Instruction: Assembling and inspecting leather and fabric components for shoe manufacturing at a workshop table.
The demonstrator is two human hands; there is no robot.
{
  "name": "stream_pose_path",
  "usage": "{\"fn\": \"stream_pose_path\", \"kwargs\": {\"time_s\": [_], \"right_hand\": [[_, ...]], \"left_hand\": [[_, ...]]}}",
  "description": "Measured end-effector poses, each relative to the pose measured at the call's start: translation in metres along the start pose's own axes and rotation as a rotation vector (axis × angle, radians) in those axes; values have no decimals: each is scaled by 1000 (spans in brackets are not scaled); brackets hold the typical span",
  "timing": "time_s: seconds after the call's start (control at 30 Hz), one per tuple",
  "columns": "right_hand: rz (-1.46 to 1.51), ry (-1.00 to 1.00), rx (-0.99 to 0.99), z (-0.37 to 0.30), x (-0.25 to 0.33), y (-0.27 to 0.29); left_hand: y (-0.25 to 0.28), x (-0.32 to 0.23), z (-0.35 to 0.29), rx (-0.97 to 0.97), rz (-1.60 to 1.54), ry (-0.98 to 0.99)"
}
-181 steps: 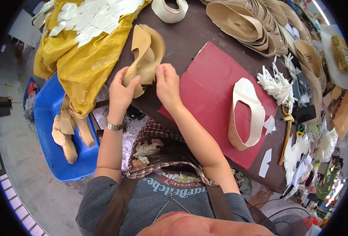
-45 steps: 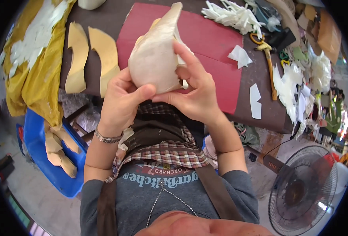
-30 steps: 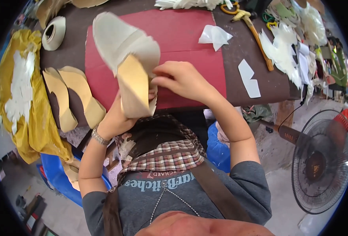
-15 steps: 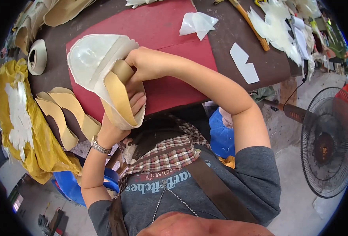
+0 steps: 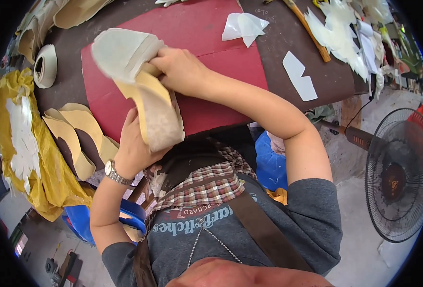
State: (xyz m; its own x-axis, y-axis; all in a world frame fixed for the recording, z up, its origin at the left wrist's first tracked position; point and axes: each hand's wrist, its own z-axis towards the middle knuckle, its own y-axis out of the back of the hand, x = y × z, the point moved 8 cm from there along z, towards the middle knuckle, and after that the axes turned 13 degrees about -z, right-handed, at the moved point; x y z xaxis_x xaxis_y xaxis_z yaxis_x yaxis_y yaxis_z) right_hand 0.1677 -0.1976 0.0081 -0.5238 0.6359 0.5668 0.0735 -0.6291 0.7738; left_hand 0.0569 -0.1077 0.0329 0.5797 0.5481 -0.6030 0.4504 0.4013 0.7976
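Note:
A shoe upper (image 5: 161, 117) with a cream lining and a tan inside stretches between my two hands above a red board (image 5: 225, 91). Its broad whitish toe end points to the far left, and its curved heel end is close to me. My right hand (image 5: 180, 69) is closed on the edge of the opening, by the toe part; its fingertips are partly hidden. Around the near-left side of the heel end, my left hand (image 5: 137, 143) holds the upper, with some fingers behind it.
Tan curved pieces (image 5: 84, 138) lie left of the board, near a pale roll (image 5: 45, 67) and a yellow plastic bag (image 5: 10, 138). To the right are a white angular piece (image 5: 300, 76), translucent scraps (image 5: 245, 28) and a wooden handle (image 5: 309, 31). A fan (image 5: 394, 174) stands right.
The upper has tilted and turned, so the outside of its heel end shows where its inside did. My left hand has moved from inside the heel end to its left side.

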Motion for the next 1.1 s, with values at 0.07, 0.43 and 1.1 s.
{"fn": "stream_pose_path", "kwargs": {"time_s": [0.07, 0.43, 1.1], "right_hand": [[21, -19, 132, 10, 2, 0], [394, -37, 456, 34, 30, -13], [-65, 190, -253, -42, 110, 83]], "left_hand": [[2, 5, 1, -28, -33, 9], [10, 77, -37, -436, -1302, 557], [39, 68, -11, -104, -385, 430]]}}
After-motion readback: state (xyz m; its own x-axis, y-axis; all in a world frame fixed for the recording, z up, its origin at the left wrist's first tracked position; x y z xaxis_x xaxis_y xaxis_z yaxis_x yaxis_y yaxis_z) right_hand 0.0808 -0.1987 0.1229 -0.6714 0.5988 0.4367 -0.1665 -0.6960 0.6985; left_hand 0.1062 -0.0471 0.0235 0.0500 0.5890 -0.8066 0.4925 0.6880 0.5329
